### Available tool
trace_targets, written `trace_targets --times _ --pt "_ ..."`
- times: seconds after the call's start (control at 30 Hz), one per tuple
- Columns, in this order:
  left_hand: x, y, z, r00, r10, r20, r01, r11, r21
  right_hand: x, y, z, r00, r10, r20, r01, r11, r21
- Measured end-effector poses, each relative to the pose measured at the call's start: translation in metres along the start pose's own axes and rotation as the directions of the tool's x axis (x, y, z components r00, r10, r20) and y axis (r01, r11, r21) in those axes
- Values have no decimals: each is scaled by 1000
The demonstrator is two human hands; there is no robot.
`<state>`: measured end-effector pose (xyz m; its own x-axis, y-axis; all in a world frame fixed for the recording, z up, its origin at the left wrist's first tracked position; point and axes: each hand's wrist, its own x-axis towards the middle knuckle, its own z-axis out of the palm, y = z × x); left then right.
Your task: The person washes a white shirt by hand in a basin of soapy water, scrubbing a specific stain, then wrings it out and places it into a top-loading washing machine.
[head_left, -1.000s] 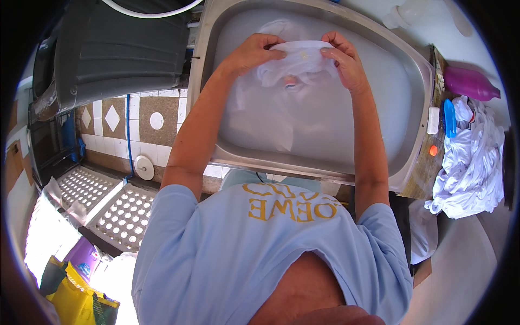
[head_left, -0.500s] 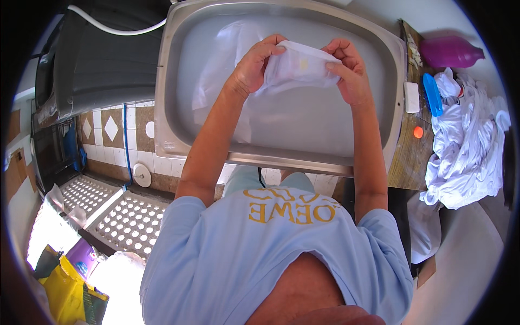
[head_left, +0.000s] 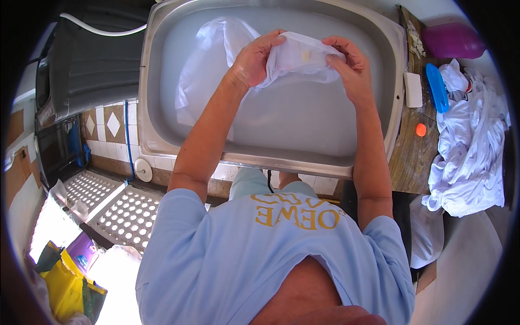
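A white wet garment (head_left: pixel 295 67) is stretched between my two hands over a large metal basin (head_left: pixel 154 143) of cloudy water. My left hand (head_left: pixel 255 60) grips its upper left edge between thumb and fingers. At the other end my right hand (head_left: pixel 352 67) pinches the cloth, with the thumb in front. A small yellowish patch shows on the taut part. The rest of the garment trails left behind my left hand, spreading into the water.
Right of the basin, a wooden board (head_left: pixel 406 154) bears a white bar (head_left: pixel 413 90), a blue plastic piece (head_left: pixel 436 89) and an orange cap (head_left: pixel 421 129). Beyond lie piled white clothes (head_left: pixel 468 162) and a purple container (head_left: pixel 452 40). A dark covered object (head_left: pixel 100 67) stands left.
The held cloth and both hands sit slightly higher in view. More of the trailing white garment shows bunched at the water's surface on the left. Both hands keep their grip.
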<state>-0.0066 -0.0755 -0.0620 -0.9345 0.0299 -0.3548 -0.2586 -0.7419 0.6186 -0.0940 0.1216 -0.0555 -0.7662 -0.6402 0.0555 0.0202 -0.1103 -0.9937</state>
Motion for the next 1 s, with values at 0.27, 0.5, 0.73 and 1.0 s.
trace_targets --times 0.27,0.5,0.73,1.0 --pt "1 5 -8 997 36 72 -40 998 56 2 -4 3 999 -32 -28 35 992 123" --pt "-2 9 -7 992 90 88 -100 989 113 0 -6 12 999 -35 -27 38 986 160" --pt "-7 12 0 993 119 21 -120 991 62 -3 -10 22 993 -119 9 119 993 24" --pt "-7 14 -6 986 144 79 -150 986 72 -6 -10 32 989 -144 19 145 986 -87"
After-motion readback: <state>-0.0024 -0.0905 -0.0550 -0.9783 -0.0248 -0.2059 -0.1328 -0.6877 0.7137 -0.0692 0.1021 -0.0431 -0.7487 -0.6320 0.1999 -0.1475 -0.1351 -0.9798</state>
